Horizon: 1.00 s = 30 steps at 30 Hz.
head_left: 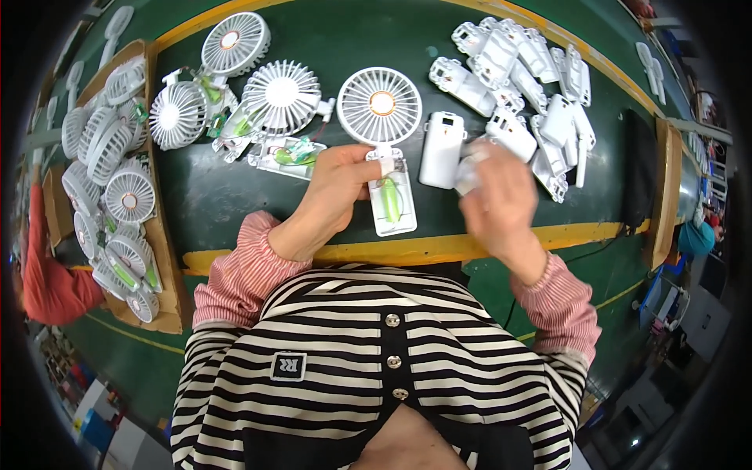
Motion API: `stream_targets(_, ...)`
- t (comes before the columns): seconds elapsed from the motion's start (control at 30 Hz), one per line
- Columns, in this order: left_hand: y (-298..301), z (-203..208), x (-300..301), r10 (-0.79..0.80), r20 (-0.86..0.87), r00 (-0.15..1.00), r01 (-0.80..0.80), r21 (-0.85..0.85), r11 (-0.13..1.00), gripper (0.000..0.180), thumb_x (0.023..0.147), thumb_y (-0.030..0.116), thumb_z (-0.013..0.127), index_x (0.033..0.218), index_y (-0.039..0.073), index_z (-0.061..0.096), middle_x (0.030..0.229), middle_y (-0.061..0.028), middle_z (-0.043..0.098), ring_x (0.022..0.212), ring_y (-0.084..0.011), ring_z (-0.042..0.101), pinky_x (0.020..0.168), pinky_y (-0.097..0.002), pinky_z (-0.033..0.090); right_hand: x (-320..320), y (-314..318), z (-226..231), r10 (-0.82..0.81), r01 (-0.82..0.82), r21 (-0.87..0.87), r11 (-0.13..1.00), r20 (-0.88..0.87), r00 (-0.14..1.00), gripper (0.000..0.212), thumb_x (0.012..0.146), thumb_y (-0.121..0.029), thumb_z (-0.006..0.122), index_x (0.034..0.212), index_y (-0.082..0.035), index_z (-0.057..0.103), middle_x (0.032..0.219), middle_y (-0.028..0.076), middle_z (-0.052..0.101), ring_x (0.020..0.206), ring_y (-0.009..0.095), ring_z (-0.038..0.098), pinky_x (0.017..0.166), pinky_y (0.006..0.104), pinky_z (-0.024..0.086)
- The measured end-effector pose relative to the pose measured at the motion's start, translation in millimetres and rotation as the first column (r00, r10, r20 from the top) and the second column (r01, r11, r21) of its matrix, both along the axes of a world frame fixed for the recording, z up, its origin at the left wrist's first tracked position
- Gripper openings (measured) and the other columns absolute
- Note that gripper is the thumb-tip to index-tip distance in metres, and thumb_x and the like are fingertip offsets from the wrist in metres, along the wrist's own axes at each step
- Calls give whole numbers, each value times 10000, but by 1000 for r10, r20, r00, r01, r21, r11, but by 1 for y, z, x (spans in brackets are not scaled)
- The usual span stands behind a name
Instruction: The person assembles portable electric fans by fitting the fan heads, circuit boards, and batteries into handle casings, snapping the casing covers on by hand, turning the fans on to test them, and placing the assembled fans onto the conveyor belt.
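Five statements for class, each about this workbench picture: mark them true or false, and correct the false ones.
1. The left hand grips a fan whose handle is open. True.
2. Nothing green shows inside that handle. False: a green part lies in it.
3. White cases lie to the right of that fan. True.
4. That fan is the only one in view. False: other fans lie to its left.
5. The right hand looks blurred. True.

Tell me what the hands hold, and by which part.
Left hand: white fan, by the upper end of its open handle. Right hand: apparently something white; blur hides which part.
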<state>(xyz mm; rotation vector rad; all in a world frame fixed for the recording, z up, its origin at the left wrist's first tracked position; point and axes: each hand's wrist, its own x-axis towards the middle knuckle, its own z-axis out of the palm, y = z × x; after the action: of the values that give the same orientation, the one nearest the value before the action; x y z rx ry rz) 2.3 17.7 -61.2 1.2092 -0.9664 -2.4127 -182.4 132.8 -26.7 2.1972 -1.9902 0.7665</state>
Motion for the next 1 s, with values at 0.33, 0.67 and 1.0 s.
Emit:
stream_targets(0.33, 2, 5, -7, 27, -17, 999, -26, 42, 999, 233, 801, 14, 482, 1012, -53, 556, 935, -104, 620, 812, -159, 608, 721, -280, 500, -46, -4, -10, -351, 416, 178, 892, -309, 884, 469, 617, 8, 595, 1071, 33, 480, 1055, 184, 526, 925, 341, 496, 784, 378, 430)
stream_targets(0.67, 3, 9, -6, 20, -8, 1000, -19, 58, 998, 231, 808, 38, 495, 1013, -51, 556, 932, -96, 619, 809, -156, 608, 718, -280, 499, -48, -4, -2, -406, 408, -13, 913, -139, 903, 390, 590, -150, 608, 941, 16, 567, 804, 131, 550, 711, 287, 529, 608, 367, 446)
stream_targets(1.0, 4, 1, -5, 42, -41, 998, -41, 19, 999, 211, 810, 73, 514, 982, -29, 578, 924, -87, 622, 800, -145, 603, 699, -277, 495, 57, 13, 37, -200, 132, 223, 966, 315, 928, 465, 582, -142, 650, 975, 59, 505, 745, 156, 501, 601, 293, 530, 515, 358, 446)
